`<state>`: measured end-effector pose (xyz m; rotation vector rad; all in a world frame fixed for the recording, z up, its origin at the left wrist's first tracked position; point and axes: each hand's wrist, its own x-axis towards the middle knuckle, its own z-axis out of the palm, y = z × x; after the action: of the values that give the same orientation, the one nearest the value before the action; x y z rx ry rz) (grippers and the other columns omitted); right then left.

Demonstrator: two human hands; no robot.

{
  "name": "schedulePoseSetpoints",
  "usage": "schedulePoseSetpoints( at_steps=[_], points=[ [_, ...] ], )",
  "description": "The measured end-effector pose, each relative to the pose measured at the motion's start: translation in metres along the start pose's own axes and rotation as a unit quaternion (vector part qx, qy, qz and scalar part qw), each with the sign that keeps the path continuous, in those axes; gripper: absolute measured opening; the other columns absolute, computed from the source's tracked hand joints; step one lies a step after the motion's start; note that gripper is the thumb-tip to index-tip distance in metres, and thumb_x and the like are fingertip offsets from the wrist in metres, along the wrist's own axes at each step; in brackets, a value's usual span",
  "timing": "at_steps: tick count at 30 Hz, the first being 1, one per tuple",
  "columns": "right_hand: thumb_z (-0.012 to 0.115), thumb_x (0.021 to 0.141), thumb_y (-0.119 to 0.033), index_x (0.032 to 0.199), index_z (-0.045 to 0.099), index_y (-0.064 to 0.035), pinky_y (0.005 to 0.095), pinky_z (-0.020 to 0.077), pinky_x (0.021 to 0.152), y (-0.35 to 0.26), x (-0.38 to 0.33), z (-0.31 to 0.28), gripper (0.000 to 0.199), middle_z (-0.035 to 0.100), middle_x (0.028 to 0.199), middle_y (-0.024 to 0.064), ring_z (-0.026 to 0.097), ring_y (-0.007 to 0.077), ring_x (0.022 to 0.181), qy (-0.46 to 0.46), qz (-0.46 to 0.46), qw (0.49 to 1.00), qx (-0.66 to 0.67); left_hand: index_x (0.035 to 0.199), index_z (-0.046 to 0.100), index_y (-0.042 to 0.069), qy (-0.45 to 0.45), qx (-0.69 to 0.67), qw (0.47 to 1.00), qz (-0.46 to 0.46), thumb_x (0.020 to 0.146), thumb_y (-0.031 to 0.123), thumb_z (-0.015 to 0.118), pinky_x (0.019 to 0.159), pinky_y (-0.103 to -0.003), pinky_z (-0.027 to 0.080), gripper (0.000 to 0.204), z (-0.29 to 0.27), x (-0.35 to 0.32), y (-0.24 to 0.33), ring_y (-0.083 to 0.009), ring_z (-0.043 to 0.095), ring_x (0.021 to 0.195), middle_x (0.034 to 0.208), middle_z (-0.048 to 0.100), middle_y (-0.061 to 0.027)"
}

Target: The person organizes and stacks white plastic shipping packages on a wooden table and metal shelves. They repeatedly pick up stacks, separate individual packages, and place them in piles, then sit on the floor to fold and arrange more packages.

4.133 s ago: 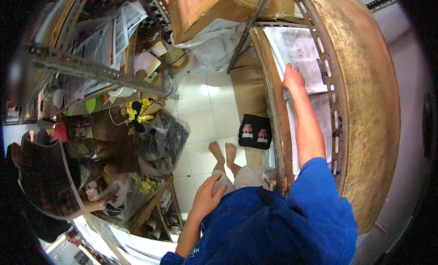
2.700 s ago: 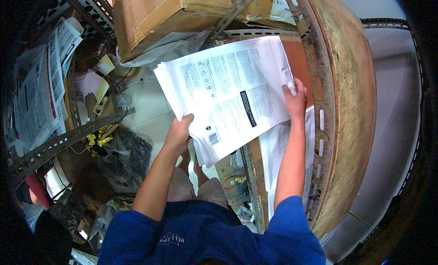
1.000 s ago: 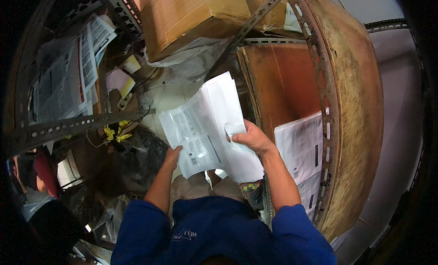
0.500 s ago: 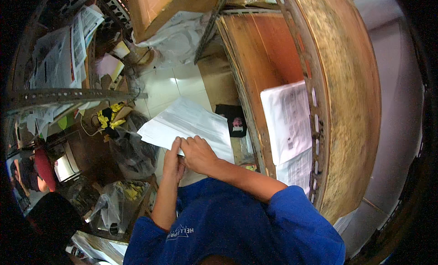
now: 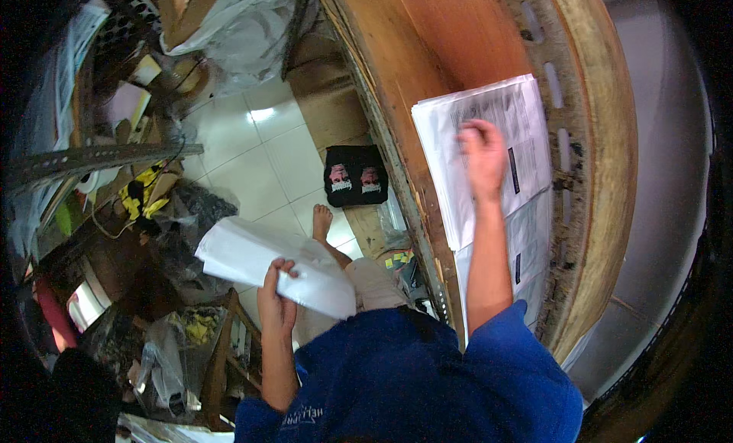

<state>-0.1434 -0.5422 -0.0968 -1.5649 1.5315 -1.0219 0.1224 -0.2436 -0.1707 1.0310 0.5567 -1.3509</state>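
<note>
My left hand [image 5: 278, 296] grips a bundle of white paper sheets [image 5: 240, 252] by its near edge. The sheets bend and slope away over the floor, in front of my body. To the right, my right hand [image 5: 485, 164] is over a stack of printed sheets [image 5: 447, 168] lying on a wooden shelf board [image 5: 412, 69]. Its fingers look curled but are blurred, and whether they touch the top sheet I cannot tell. A second pile of printed sheets [image 5: 527, 244] lies nearer me, partly behind my right forearm.
A slotted metal upright [image 5: 553, 84] borders the papers' right side. Folded black cloth with pink prints [image 5: 356, 176] lies on cardboard by the shelf. On the left are a metal shelf bar [image 5: 114, 159], yellow-and-black material [image 5: 145, 195] and plastic bags [image 5: 164, 359]. My bare foot [image 5: 322, 220] stands on white tiles.
My right hand has let go of the white sheets and moved right, over the printed stack. My left hand keeps the sheets, now lower and further left. The view has shifted right.
</note>
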Motion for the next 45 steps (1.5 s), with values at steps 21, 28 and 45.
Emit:
schedulePoseSetpoints(
  at_steps=[21, 28, 45],
  points=[
    [0.062, 0.082, -0.023, 0.128, 0.052, 0.0006, 0.0381, 0.0437, 0.095, 0.211, 0.199, -0.335, 0.052, 0.059, 0.121, 0.0178, 0.058, 0.0284, 0.109, -0.044, 0.177, 0.915, -0.361, 0.102, 0.050, -0.002, 0.139, 0.223, 0.964, -0.045, 0.090, 0.019, 0.057, 0.066, -0.033, 0.044, 0.025, -0.141, 0.051, -0.055, -0.0187, 0.051, 0.066, 0.075, 0.058, -0.0109],
    [0.070, 0.075, -0.024, 0.126, 0.053, 0.0018, 0.0386, 0.0447, 0.092, 0.167, 0.196, -0.296, 0.059, 0.061, 0.117, 0.0166, 0.060, 0.0279, 0.103, -0.083, 0.219, 0.878, -0.417, 0.102, 0.051, -0.002, 0.115, 0.232, 0.965, -0.045, 0.090, 0.019, 0.058, 0.066, -0.034, 0.045, 0.026, -0.107, 0.055, -0.054, -0.0184, 0.052, 0.066, 0.074, 0.058, -0.0111],
    [0.067, 0.074, -0.028, 0.125, 0.053, 0.0036, 0.0426, 0.0428, 0.097, 0.164, 0.196, -0.286, 0.061, 0.062, 0.115, 0.0211, 0.061, 0.0310, 0.104, -0.012, 0.129, 0.834, -0.537, 0.101, 0.050, -0.002, 0.099, 0.264, 0.959, -0.029, 0.089, 0.016, 0.059, 0.066, -0.033, 0.045, 0.023, -0.101, 0.057, -0.054, -0.0188, 0.052, 0.065, 0.072, 0.058, -0.0109]
  ],
)
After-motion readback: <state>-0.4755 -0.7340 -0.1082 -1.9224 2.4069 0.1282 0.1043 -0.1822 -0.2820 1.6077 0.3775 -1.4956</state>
